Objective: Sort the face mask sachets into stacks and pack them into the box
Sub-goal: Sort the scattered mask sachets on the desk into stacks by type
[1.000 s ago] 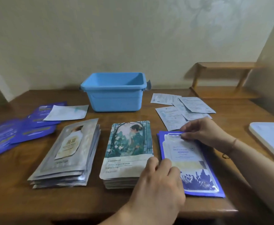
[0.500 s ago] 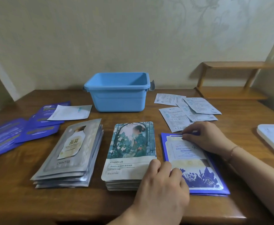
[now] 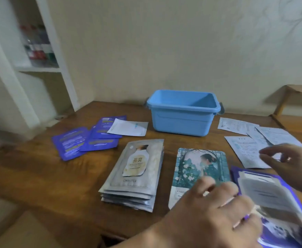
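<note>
Sachets in stacks on the worktop [image 3: 39, 176], box [image 3: 183, 113] behind them.
Left hand [image 3: 216, 212] lies spread across the teal stack [image 3: 196, 169] and purple stack [image 3: 272, 194], gripping nothing; right hand [image 3: 291, 163] hovers open above the purple stack, fingers loosely curled, blurred.

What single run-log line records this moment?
left hand: over teal stack | right hand: open, raised | blue box: nothing visible inside | silver stack: untouched
</note>
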Available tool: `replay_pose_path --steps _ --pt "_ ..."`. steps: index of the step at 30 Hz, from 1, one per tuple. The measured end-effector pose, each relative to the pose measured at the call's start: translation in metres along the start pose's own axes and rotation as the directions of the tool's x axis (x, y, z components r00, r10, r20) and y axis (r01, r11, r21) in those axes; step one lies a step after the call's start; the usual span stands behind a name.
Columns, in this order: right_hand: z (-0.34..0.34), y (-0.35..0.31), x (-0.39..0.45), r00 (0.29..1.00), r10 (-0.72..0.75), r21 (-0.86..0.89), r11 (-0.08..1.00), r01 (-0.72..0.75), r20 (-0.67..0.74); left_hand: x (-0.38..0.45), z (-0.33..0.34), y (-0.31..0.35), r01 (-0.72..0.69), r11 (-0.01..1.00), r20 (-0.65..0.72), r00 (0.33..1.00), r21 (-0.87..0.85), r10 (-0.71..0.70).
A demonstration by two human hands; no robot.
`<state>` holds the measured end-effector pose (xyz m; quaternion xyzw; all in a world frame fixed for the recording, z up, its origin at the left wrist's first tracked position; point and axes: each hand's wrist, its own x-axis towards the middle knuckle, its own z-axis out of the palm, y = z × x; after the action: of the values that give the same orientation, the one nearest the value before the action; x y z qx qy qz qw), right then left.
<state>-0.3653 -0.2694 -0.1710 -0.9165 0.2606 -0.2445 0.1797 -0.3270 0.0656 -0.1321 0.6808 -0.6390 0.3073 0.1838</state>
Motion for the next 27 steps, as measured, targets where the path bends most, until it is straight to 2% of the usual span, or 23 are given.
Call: replay_pose_path --steps 1,3,5,6,8,10,11,13,15,17,20,23,25,27 --pt "0.008 0.005 0.012 1.0 -0.022 0.005 1.0 0.022 -0.003 -0.008 -0.013 -0.022 0.031 0.999 -0.068 0.997 -0.027 -0.032" --pt "0.023 -0.01 0.031 0.986 -0.161 -0.058 0.986 0.158 -0.041 -0.031 -0.036 -0.077 0.158 0.987 -0.141 0.977 -0.028 -0.161" --pt "0.033 -0.071 0.038 0.974 -0.228 0.012 0.973 0.228 -0.009 -0.063 -0.056 -0.14 0.39 0.919 -0.08 0.919 0.055 -0.385" --pt "0.036 -0.116 0.036 0.971 -0.237 0.067 0.97 0.234 0.027 -0.081 -0.064 -0.17 0.526 0.839 0.005 0.847 0.135 -0.532" --pt "0.032 -0.208 0.021 0.945 -0.324 0.106 0.942 0.318 0.049 -0.122 -0.073 -0.225 0.687 0.655 0.195 0.629 0.316 -0.753" --pt "0.042 -0.274 0.01 0.865 -0.493 0.141 0.867 0.478 0.097 -0.162 -0.076 -0.263 0.697 0.568 0.359 0.444 0.438 -0.821" --pt "0.052 -0.302 0.007 0.823 -0.551 0.178 0.831 0.527 0.139 -0.179 -0.077 -0.276 0.692 0.553 0.413 0.383 0.464 -0.826" --pt "0.077 -0.345 0.007 0.757 -0.613 0.196 0.79 0.581 0.225 -0.205 -0.078 -0.287 0.706 0.541 0.49 0.309 0.456 -0.815" --pt "0.104 -0.38 0.007 0.695 -0.638 0.147 0.762 0.63 0.331 -0.225 -0.082 -0.282 0.728 0.548 0.529 0.299 0.412 -0.794" --pt "0.129 -0.411 0.003 0.622 -0.649 0.109 0.725 0.68 0.438 -0.242 -0.092 -0.27 0.725 0.572 0.518 0.344 0.383 -0.783" --pt "0.161 -0.448 -0.016 0.432 -0.652 0.095 0.611 0.786 0.622 -0.267 -0.114 -0.247 0.661 0.633 0.483 0.434 0.402 -0.76" --pt "0.183 -0.47 -0.055 0.244 -0.583 0.106 0.499 0.86 0.775 -0.29 -0.133 -0.225 0.623 0.666 0.477 0.476 0.41 -0.739" --pt "0.193 -0.476 -0.084 0.218 -0.612 0.088 0.43 0.899 0.76 -0.304 -0.14 -0.214 0.599 0.668 0.402 0.534 0.442 -0.744" --pt "0.2 -0.481 -0.109 0.264 -0.68 0.017 0.377 0.926 0.684 -0.315 -0.143 -0.207 0.596 0.677 0.303 0.611 0.431 -0.731"
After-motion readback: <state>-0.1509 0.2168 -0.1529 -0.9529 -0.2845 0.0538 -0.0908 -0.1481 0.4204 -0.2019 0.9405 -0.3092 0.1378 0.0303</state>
